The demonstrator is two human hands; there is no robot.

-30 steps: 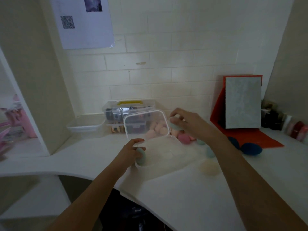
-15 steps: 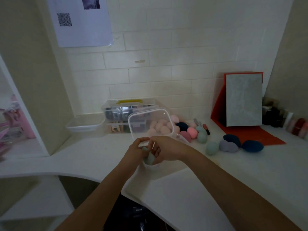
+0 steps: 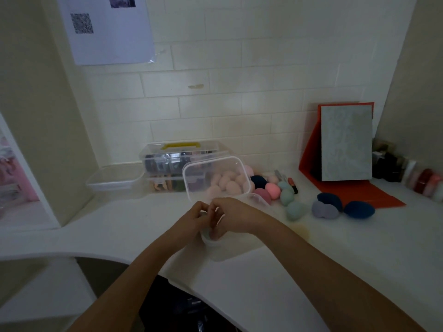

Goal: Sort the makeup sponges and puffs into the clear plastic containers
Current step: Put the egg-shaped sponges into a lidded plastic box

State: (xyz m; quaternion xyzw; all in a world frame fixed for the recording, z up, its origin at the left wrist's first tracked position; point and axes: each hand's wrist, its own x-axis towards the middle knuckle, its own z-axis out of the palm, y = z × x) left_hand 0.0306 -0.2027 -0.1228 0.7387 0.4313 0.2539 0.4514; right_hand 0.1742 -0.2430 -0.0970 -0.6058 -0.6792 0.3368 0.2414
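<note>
Fingers [image 3: 217, 227] of right hand [image 3: 236, 218]: curled down into the near corner of the clear rectangular plastic container [image 3: 210, 241]; what they hold cannot be told. Left hand [image 3: 191, 219]: fingers curled on that corner's rim. Container sits on the white worktop [image 3: 239, 283]; loose teal, pink and blue foam makeup sponges [image 3: 293, 209] lie to its right.

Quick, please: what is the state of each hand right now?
Left hand: grips the near corner of the container.
Right hand: fingers curled into the container; whether they hold anything cannot be told.
</note>
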